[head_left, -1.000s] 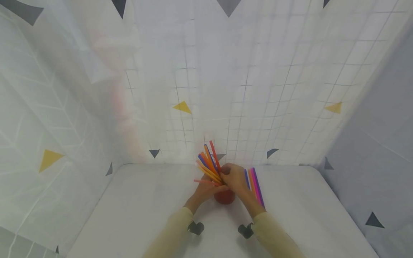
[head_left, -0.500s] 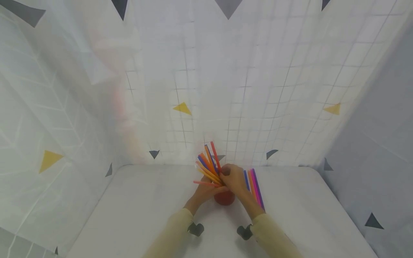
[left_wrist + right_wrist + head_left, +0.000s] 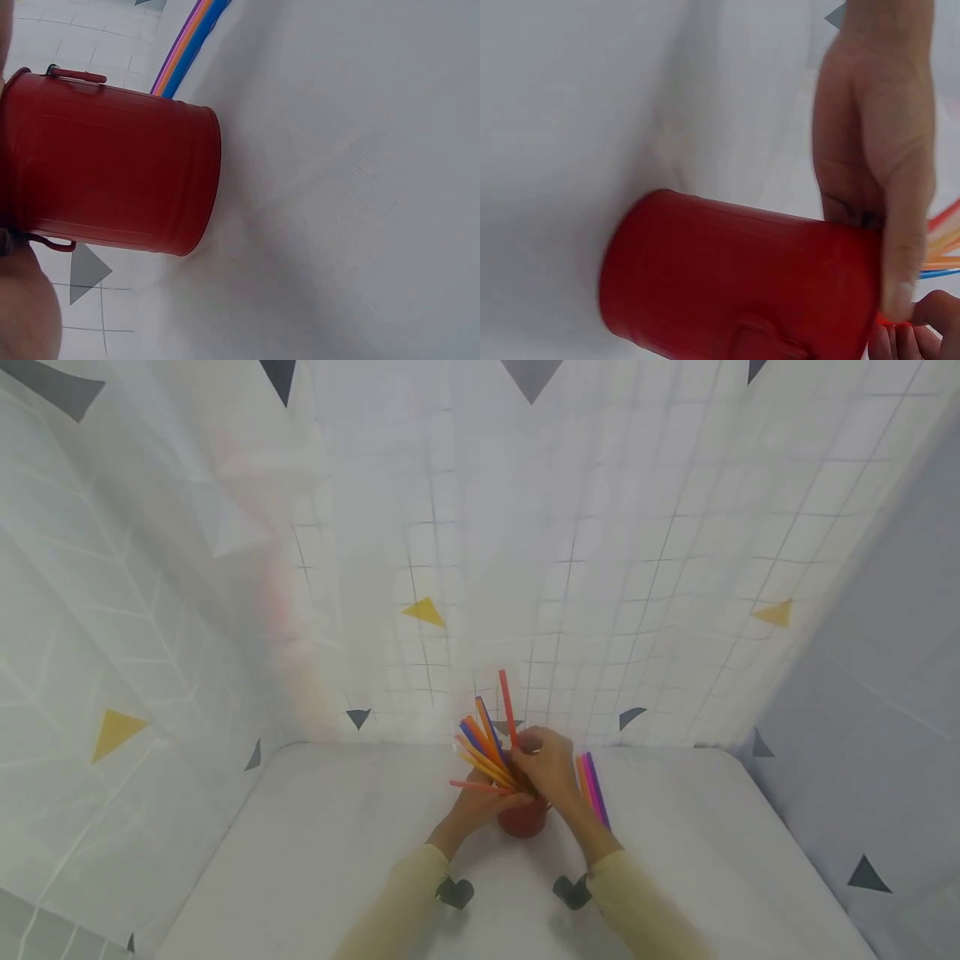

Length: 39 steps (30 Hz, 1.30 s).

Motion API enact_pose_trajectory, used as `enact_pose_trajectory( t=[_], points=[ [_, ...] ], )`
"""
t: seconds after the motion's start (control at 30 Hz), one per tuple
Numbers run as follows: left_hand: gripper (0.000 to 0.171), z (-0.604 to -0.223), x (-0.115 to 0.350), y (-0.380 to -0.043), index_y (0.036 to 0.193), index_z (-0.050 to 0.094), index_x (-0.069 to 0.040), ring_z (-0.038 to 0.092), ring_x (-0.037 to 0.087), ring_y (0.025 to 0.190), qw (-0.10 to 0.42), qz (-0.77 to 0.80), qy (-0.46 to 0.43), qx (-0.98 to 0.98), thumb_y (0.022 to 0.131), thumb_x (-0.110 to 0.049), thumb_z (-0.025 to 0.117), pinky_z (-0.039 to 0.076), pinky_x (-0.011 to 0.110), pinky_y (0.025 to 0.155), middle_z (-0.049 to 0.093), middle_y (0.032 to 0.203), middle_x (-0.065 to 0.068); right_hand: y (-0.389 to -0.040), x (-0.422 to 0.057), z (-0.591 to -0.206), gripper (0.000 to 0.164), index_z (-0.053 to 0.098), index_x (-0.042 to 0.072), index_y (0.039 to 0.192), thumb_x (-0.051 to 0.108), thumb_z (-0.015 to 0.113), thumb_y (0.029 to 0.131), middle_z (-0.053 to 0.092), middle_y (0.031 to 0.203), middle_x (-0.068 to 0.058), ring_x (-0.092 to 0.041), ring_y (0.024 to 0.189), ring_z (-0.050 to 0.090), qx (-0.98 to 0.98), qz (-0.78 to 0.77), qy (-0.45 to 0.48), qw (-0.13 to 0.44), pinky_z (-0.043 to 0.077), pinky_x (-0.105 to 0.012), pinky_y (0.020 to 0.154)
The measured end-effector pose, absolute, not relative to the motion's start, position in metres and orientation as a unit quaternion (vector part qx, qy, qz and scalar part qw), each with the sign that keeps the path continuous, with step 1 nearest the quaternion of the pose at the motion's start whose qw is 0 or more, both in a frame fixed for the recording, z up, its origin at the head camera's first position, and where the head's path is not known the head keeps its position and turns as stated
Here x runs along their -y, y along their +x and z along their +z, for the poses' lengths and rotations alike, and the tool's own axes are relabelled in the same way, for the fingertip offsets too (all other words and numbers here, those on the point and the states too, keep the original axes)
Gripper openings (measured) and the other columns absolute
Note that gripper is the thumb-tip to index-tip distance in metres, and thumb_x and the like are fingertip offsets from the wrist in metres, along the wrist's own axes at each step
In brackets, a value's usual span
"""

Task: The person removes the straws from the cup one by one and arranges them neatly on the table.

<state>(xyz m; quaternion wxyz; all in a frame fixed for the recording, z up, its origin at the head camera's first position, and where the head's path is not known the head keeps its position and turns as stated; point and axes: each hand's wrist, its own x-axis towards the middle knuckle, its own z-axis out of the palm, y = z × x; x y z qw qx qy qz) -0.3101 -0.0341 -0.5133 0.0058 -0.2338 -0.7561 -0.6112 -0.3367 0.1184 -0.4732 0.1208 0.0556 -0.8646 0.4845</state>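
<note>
A red metal pail (image 3: pixel 120 165) with small side handles stands on the white table, holding a fan of orange, yellow and blue drinking straws (image 3: pixel 486 750). My left hand (image 3: pixel 476 803) grips the pail at its rim from the left; in the right wrist view its thumb lies along the rim. Above the pail, my right hand (image 3: pixel 547 767) pinches a red straw (image 3: pixel 506 697) that points upward. The right hand's curled fingers (image 3: pixel 934 319) show at the lower right of the right wrist view. A pinkish-red straw (image 3: pixel 474 787) leans far out to the left, over the left hand.
Several straws (image 3: pixel 591 787) in orange, pink and purple lie side by side on the table, right of the right forearm; a blue one shows with them in the left wrist view. White patterned sheets (image 3: pixel 480 527) enclose the table's back and sides.
My right hand has risen slightly with the red straw, which now stands higher and more upright. The left hand and the pail have stayed put.
</note>
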Motion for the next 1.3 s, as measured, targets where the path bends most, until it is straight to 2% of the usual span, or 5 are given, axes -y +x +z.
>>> enact_pose_trajectory(
  t=[0.27, 0.5, 0.67, 0.8, 1.3],
  points=[
    [0.063, -0.513, 0.035, -0.315, 0.133, 0.048, -0.005, 0.055, 0.030, 0.115, -0.002, -0.617, -0.251, 0.746, 0.081, -0.019, 0.081, 0.046, 0.043, 0.098, 0.061, 0.124, 0.012, -0.342, -0.129, -0.443, 0.014, 0.072, 0.009, 0.091, 0.011, 0.079, 0.080, 0.071, 0.084, -0.002, -0.017, 0.076, 0.069, 0.828, 0.507, 0.112, 0.211, 0.059, -0.030, 0.068],
    [0.065, -0.525, 0.034, -0.318, 0.136, 0.050, -0.019, 0.052, 0.014, 0.119, -0.002, -0.619, -0.200, 0.760, 0.080, -0.024, 0.082, 0.040, 0.050, 0.104, 0.060, 0.127, -0.006, -0.337, -0.143, -0.409, 0.015, 0.071, 0.011, 0.098, 0.019, 0.075, 0.085, 0.071, 0.091, 0.000, -0.015, 0.083, 0.067, 0.826, 0.490, 0.113, 0.255, 0.058, -0.033, 0.076],
    [0.065, -0.536, 0.033, -0.324, 0.137, 0.050, -0.023, 0.053, 0.011, 0.118, 0.002, -0.621, -0.203, 0.757, 0.080, -0.028, 0.082, 0.042, 0.045, 0.103, 0.060, 0.125, -0.010, -0.335, -0.158, -0.391, 0.022, 0.071, 0.016, 0.102, 0.031, 0.073, 0.088, 0.071, 0.096, 0.004, -0.011, 0.087, 0.066, 0.826, 0.486, 0.080, 0.273, 0.057, -0.031, 0.079],
    [0.067, -0.539, 0.033, -0.325, 0.137, 0.050, -0.027, 0.053, 0.008, 0.117, -0.005, -0.622, -0.194, 0.759, 0.079, -0.032, 0.082, 0.042, 0.043, 0.104, 0.060, 0.124, -0.013, -0.334, -0.173, -0.382, 0.024, 0.071, 0.015, 0.105, 0.031, 0.073, 0.088, 0.070, 0.098, 0.003, -0.013, 0.089, 0.066, 0.826, 0.484, 0.067, 0.282, 0.057, -0.034, 0.080],
    [0.066, -0.536, 0.032, -0.324, 0.137, 0.050, -0.018, 0.054, 0.014, 0.117, -0.006, -0.630, -0.201, 0.750, 0.079, -0.023, 0.083, 0.041, 0.048, 0.104, 0.061, 0.124, -0.008, -0.334, -0.217, -0.428, 0.026, 0.070, 0.009, 0.108, 0.024, 0.072, 0.087, 0.071, 0.099, -0.006, -0.023, 0.092, 0.065, 0.864, 0.444, 0.001, 0.238, 0.056, -0.041, 0.076]
  ],
)
